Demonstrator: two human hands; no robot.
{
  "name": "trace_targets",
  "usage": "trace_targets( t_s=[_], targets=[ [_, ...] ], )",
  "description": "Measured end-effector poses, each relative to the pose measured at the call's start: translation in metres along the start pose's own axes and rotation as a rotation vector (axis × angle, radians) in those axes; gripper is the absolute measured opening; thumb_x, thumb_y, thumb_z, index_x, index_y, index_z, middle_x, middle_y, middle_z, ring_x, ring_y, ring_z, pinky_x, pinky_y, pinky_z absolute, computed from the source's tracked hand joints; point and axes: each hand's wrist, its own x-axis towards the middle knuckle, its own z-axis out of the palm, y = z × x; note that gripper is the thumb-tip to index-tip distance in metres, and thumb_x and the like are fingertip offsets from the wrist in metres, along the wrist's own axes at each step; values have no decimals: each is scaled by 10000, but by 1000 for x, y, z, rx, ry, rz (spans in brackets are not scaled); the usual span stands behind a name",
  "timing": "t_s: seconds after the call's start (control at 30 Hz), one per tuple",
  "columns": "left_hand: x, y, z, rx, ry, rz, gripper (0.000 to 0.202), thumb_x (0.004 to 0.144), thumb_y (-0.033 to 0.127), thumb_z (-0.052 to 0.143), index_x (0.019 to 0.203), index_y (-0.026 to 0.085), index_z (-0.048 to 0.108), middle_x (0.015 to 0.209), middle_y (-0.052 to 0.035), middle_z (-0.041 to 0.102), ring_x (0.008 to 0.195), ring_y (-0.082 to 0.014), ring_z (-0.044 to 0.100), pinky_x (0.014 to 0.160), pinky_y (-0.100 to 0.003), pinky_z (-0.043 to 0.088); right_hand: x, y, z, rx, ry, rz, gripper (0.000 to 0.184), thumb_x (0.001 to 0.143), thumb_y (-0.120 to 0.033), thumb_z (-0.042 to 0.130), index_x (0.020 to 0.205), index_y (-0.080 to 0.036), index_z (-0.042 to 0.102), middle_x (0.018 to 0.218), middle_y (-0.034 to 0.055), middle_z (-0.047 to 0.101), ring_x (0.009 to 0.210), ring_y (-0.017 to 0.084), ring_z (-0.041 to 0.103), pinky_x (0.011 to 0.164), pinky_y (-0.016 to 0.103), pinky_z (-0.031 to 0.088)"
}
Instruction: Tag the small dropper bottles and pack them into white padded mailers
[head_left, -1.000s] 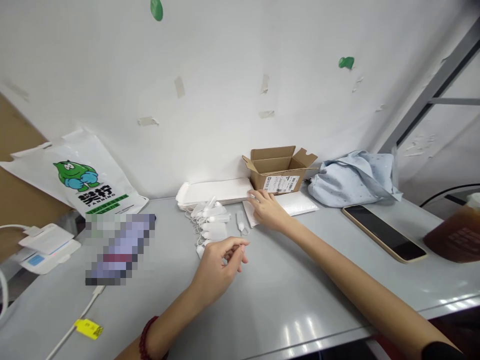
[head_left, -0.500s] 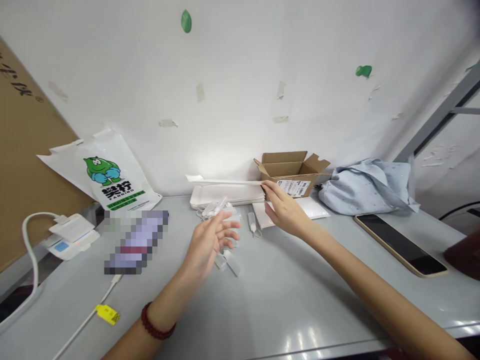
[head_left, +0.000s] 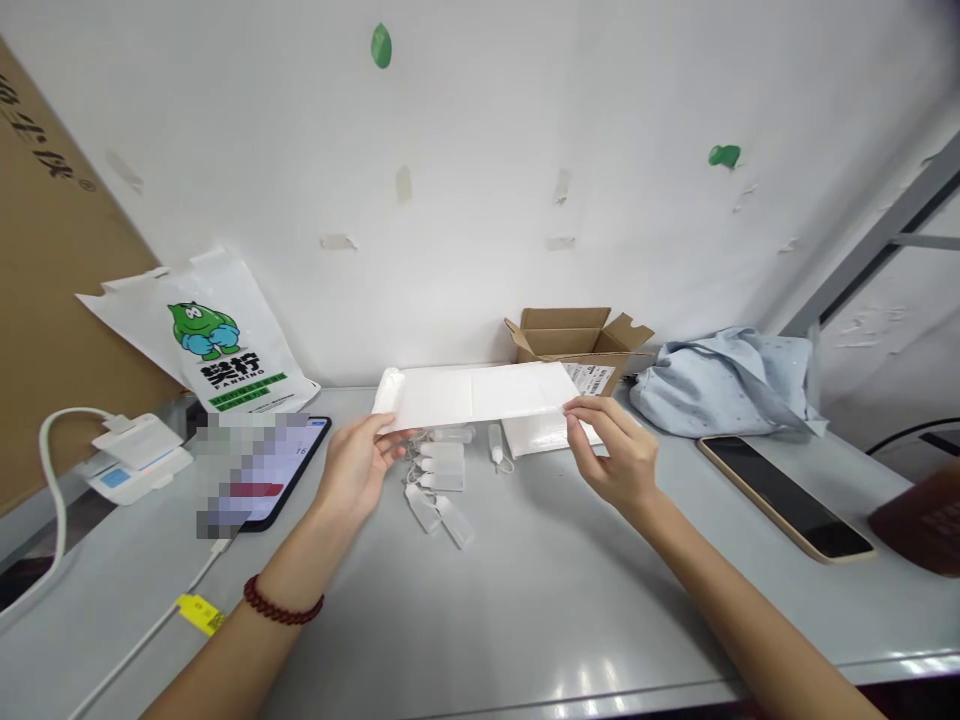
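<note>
A long white mailing envelope (head_left: 480, 393) is stretched between my two hands above the table. My left hand (head_left: 358, 462) pinches its left end, thumb on top and fingers partly beneath. At the right end, my right hand (head_left: 613, 448) grips the lower corner between thumb and fingertips. Below the envelope lie several small translucent plastic vials (head_left: 444, 470) with white caps and thin loops. Another vial (head_left: 496, 443) lies apart from them, to the right. The envelope covers the spot where a stack of similar envelopes lay.
Behind my right hand stands an open cardboard box (head_left: 574, 345), with a white packet (head_left: 536, 435) before it. A blue cloth bag (head_left: 727, 385) and a phone (head_left: 784, 495) are farther right. Leftward are a white printed bag (head_left: 232, 340), another phone (head_left: 300, 465) and a charging cable (head_left: 135, 650).
My left hand has moved left and taken hold of the envelope's left end. My right hand has brought the envelope nearer and to the right, tilting its broad face into view.
</note>
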Motion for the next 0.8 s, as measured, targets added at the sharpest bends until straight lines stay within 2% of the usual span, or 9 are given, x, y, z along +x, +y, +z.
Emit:
trace_targets(
  t_s=[0.1,0.17,0.27,0.37,0.43,0.5,0.57,0.73,0.8],
  targets=[
    [-5,-4,2,89,-94,56,167,641,136,682,796,102,630,763,-43,659,606,-124,619,480,-187,434,2,0,-2,-58,-41,11,85,806,-106,543,786,-187,565,763,63,612,689,167,568,587,292,476],
    [-12,-7,6,166,-166,74,244,652,187,696,874,102,642,793,-57,673,613,-131,613,490,-200,436,2,-1,-1,-81,-113,-11,39,808,-191,582,845,-186,570,815,80,613,748,197,552,627,328,471],
    [-24,-13,13,258,-301,46,321,678,246,698,962,111,633,808,-63,690,601,-139,610,507,-222,447,0,-7,0,-43,-342,-53,354,802,-385,609,1080,-179,533,1059,139,577,978,270,519,783,424,465],
    [-37,-19,18,359,-484,15,321,723,287,676,992,119,627,791,-63,698,609,-147,620,534,-235,468,-1,-17,1,-6,-579,-33,726,761,-563,583,1326,-174,342,1331,201,395,1248,346,339,952,531,359],
    [-44,-24,21,421,-577,10,308,753,307,654,1002,127,623,758,-55,695,625,-158,630,551,-245,484,-1,-24,1,15,-678,12,917,708,-635,584,1398,-167,201,1398,228,295,1316,375,232,981,571,304],
    [-48,-27,22,459,-652,17,282,779,323,631,991,138,627,746,-48,691,651,-166,638,567,-253,498,-2,-30,0,43,-722,51,992,683,-620,610,1416,-163,122,1402,239,272,1318,383,221,983,583,282],
    [-50,-30,23,471,-705,28,256,804,344,603,961,144,634,747,-47,687,671,-170,642,580,-258,509,-2,-33,-1,59,-725,69,942,696,-515,630,1409,-171,118,1372,225,305,1289,370,270,985,572,274],
    [-50,-37,21,493,-695,-5,311,875,416,474,901,146,627,873,-84,681,733,-190,667,609,-287,535,2,-22,-6,-14,-716,85,694,689,-271,598,1322,-194,323,1310,180,353,1225,350,330,966,518,300],
    [-50,-42,18,596,-660,91,317,901,402,423,948,156,618,921,-97,677,747,-194,665,629,-308,545,4,-10,-8,-58,-699,125,670,687,-265,602,1306,-191,357,1309,174,354,1201,347,350,959,507,312]
  ],
)
